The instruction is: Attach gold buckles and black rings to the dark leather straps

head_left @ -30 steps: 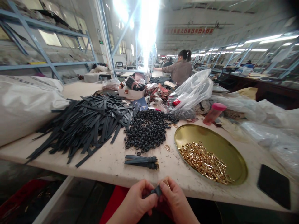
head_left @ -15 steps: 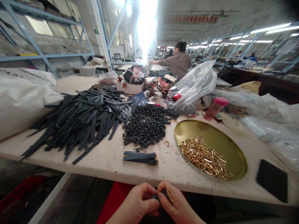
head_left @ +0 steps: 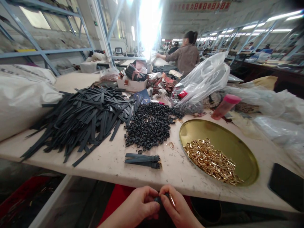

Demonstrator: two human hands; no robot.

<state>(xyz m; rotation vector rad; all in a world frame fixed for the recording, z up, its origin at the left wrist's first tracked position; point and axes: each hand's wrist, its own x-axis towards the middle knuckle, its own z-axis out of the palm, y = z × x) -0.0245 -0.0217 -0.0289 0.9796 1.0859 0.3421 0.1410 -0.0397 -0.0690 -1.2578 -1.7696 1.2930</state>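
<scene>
Just below the table's front edge, my left hand [head_left: 142, 204] is closed, its thumb and fingers pinching a dark strap [head_left: 157, 199]. My right hand [head_left: 177, 205] grips the same strap close beside it, and a gold buckle [head_left: 172, 200] sticks out between its fingers. Most of the strap is hidden by the fingers. In front of the hands lies a small stack of finished-looking straps [head_left: 140, 161] with gold buckles at their right ends. Behind that is a heap of small black loops [head_left: 149, 126]. To the right, a round gold tray [head_left: 247, 158] holds many gold buckles [head_left: 211, 160].
A large pile of dark strips [head_left: 83, 120] covers the table's left side, beside a white sack [head_left: 23, 101]. A pink-lidded jar [head_left: 225, 107], clear plastic bags [head_left: 204, 82] and a black phone-like slab [head_left: 286, 185] are at the right. A co-worker [head_left: 187, 57] stands farther back.
The camera view has shifted slightly, so the tray and slab appear farther right. My hands keep almost the same grip on the strap, with only slight finger movement.
</scene>
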